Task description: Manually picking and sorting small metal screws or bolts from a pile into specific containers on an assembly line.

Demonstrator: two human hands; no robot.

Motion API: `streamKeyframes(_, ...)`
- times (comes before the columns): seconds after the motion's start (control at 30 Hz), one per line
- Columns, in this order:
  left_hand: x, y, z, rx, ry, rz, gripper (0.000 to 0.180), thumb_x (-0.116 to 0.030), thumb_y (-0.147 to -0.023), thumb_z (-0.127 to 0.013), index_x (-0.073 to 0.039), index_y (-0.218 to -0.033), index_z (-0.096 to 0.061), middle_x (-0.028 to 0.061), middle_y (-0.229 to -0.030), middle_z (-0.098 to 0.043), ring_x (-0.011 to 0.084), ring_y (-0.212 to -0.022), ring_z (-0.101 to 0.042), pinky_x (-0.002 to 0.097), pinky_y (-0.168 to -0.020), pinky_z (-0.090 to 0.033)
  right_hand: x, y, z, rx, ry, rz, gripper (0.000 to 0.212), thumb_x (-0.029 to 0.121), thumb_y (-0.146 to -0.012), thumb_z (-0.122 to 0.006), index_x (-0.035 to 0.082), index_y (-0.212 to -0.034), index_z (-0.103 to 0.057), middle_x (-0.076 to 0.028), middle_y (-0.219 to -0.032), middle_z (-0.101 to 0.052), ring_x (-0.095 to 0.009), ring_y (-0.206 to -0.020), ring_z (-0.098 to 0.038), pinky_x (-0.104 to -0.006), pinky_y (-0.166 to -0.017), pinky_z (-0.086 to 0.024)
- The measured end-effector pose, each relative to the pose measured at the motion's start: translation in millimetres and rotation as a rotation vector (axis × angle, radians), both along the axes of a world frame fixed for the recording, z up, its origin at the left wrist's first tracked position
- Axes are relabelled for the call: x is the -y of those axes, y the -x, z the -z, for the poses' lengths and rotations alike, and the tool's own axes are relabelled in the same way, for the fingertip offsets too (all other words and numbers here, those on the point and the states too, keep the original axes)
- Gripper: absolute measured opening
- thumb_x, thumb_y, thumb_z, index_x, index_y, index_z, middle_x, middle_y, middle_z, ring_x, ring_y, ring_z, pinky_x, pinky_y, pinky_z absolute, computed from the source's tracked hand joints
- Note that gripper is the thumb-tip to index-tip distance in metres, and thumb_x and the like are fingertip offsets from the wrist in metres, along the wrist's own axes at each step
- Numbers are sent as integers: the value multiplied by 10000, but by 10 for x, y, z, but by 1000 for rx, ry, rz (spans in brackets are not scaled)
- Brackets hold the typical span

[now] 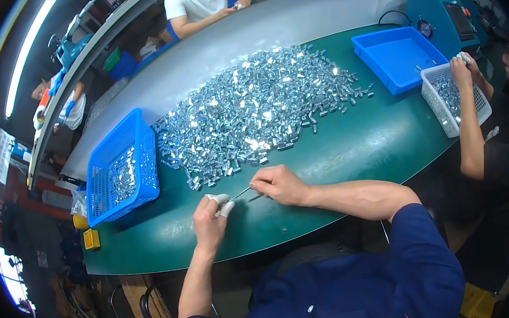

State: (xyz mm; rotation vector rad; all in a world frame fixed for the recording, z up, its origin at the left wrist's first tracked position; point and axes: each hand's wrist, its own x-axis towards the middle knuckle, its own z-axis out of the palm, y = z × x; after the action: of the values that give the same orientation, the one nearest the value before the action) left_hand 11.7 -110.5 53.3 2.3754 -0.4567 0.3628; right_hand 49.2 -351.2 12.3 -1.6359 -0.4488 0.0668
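My right hand (280, 186) is closed around a thin metal rod (243, 192), which points left toward my other hand. White covers sit on some fingertips of my left hand (208, 216). Its fingers are pinched at the rod's far end, around what looks like a small metal piece, mostly hidden by the fingers. Both hands are above the green tabletop (326, 152), close to its near edge. Just beyond them spreads a big heap of small, shiny silver metal pieces (244, 108).
On the left stands a blue perforated basket (148, 153) partly filled with metal pieces, near a small yellow box (91, 238). At right are a blue tray (397, 55) and a white basket (431, 101), where a co-worker's hands are busy. Other people sit across the table.
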Motion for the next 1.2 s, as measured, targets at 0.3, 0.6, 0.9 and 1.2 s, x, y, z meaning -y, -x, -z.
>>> streamKeyframes(0.3, 157, -75, -16, 134, -134, 62, 189, -46, -788, -831, -33, -947, -730, 98, -825, -651, 267, -739, -652, 371, -642, -526, 31, -27, 25, 172, 30, 34, 225, 219, -975, -671, 3, -937, -720, -127, -832, -697, -243, -730, -657, -382, -667, -507)
streamKeyframes(0.6, 287, -74, -4, 39, -50, 32, 185, -73, -782, -837, -48, -935, -735, 92, -812, -645, 287, -738, -638, 398, -645, -516, 32, -20, 44, 50, 19, 26, 317, 276, -990, -628, 7, -842, -704, -136, -721, -676, -246, -636, -631, -392, -622, -486)
streamKeyframes(0.9, 302, -107, 6, 83, -87, 96, 171, -20, -813, -815, -26, -971, -751, 85, -831, -656, 212, -715, -653, 320, -615, -519, 70, -32, -11, -69, 64, -11, 394, 316, -1010, -599, 7, -786, -698, -108, -643, -671, -182, -556, -615, -362, -576, -488)
streamKeyframes(1.2, 294, -68, -104, -71, 105, 72, 153, 0, -832, -799, 2, -969, -732, 75, -840, -661, 151, -707, -642, 285, -655, -513, 20, -70, 81, -228, -125, -86, 342, 285, -1040, -572, 10, -873, -690, -40, -702, -681, -104, -623, -625, -281, -590, -502)
